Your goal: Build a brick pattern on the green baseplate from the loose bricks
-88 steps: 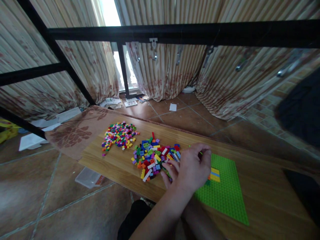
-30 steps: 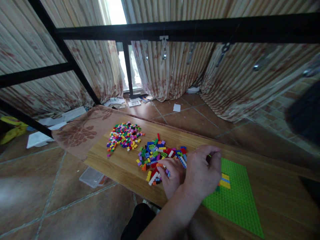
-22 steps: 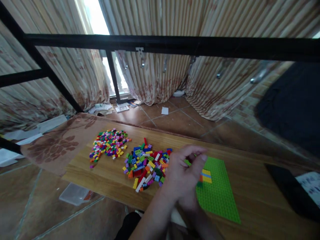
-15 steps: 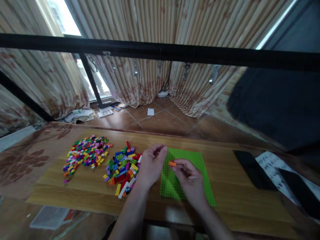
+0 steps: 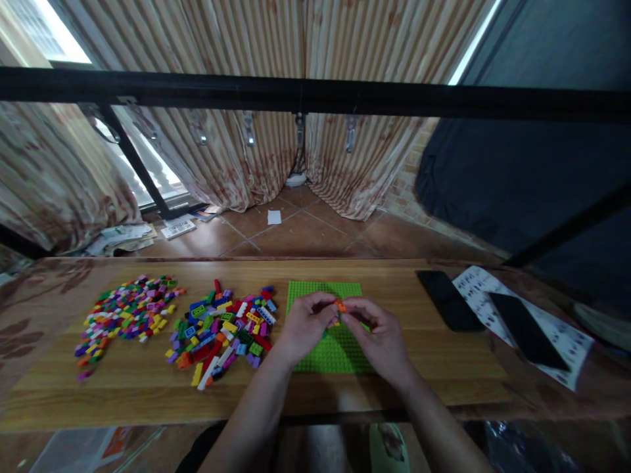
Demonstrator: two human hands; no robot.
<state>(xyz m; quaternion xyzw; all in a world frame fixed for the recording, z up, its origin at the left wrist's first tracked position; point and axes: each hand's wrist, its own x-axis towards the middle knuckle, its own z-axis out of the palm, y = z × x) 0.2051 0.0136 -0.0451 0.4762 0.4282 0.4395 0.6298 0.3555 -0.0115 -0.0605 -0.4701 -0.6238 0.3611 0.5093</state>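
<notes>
Over the green baseplate [image 5: 325, 360], my left hand [image 5: 308, 325] and my right hand [image 5: 377, 332] meet fingertip to fingertip. Between them is a small orange toy brick [image 5: 340, 306], pinched by the right fingers and touched by the left ones. Specks of yellow and pink show just under it among the left fingertips, too small to make out fully. Both hands have closed fingers. To the left of the baseplate lies a pile of larger mixed bricks [image 5: 221, 332]. Farther left spreads a pile of smaller bricks [image 5: 131, 305].
A black phone-like slab [image 5: 451, 301] lies right of the baseplate on the wooden table [image 5: 428, 381]. Beyond it, a printed sheet [image 5: 557, 335] has another dark slab [image 5: 527, 332] on top. A black rail [image 5: 221, 95] with hanging clips crosses above the table.
My left hand has come in to meet the right at the orange brick. The view has turned right, so the table and piles appear farther left.
</notes>
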